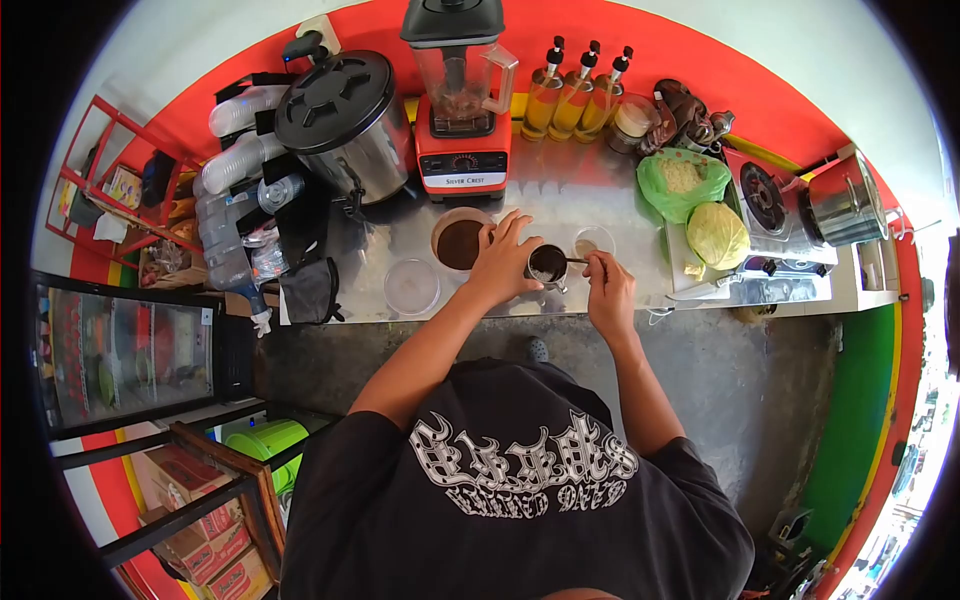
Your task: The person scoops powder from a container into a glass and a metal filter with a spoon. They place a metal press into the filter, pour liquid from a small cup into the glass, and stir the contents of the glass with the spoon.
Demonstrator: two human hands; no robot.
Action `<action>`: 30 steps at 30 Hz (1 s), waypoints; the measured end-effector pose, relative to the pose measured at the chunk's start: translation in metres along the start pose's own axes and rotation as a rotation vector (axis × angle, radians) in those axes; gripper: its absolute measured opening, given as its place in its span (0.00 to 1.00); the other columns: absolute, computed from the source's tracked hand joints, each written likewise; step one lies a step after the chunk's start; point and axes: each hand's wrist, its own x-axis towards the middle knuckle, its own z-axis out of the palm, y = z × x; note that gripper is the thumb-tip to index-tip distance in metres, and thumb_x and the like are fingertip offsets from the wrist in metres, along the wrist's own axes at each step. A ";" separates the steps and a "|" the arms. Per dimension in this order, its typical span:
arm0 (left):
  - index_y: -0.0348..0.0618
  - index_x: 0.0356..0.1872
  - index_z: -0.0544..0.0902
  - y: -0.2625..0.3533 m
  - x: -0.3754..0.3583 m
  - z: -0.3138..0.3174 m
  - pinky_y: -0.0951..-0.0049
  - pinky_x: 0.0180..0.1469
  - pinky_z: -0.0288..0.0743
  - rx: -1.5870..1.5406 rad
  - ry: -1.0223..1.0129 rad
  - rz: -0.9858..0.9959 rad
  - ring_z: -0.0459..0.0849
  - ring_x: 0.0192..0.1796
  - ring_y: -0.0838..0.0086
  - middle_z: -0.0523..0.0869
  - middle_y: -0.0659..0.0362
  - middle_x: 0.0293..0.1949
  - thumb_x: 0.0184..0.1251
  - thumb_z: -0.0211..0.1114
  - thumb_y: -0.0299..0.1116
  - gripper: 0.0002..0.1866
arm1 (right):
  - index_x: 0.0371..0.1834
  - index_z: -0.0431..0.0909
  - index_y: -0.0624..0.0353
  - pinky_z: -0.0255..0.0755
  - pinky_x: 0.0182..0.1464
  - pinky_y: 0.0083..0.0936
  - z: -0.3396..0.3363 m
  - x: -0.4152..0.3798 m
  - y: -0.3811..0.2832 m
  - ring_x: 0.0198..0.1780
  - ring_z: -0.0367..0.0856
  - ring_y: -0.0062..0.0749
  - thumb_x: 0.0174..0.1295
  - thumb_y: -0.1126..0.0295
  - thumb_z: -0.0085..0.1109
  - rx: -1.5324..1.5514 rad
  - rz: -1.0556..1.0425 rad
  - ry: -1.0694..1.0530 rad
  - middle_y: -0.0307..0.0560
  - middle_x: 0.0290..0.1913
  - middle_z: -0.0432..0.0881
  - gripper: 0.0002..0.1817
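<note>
My left hand (pixel 503 260) is closed around the side of a small metal cup (pixel 547 281), which stands at the front of the steel counter with dark contents inside. In my right hand (pixel 610 288) is the thin dark handle of a spoon (pixel 576 261); its other end dips into the cup, where the tip is hard to make out. Just left of my left hand sits a round tub of brown powder (pixel 460 244), partly covered by my fingers. A clear round container (pixel 595 242) lies behind the spoon handle, and a translucent lid (pixel 411 287) rests at the front left.
Behind my hands stands a red blender (pixel 462 160), beside a large steel pot with a black lid (pixel 345 130). Several oil bottles (pixel 575 100) line the wall. To the right are a cabbage (pixel 717 236), a green bag (pixel 683 180) and a stove (pixel 765 200).
</note>
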 end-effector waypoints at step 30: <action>0.57 0.77 0.75 -0.051 -0.060 -0.017 0.46 0.79 0.54 -0.123 0.455 -0.245 0.64 0.83 0.51 0.73 0.56 0.78 0.45 0.90 0.45 0.52 | 0.51 0.86 0.60 0.62 0.29 0.17 0.007 0.029 0.014 0.28 0.71 0.14 0.84 0.64 0.54 0.758 0.624 0.215 0.38 0.32 0.85 0.13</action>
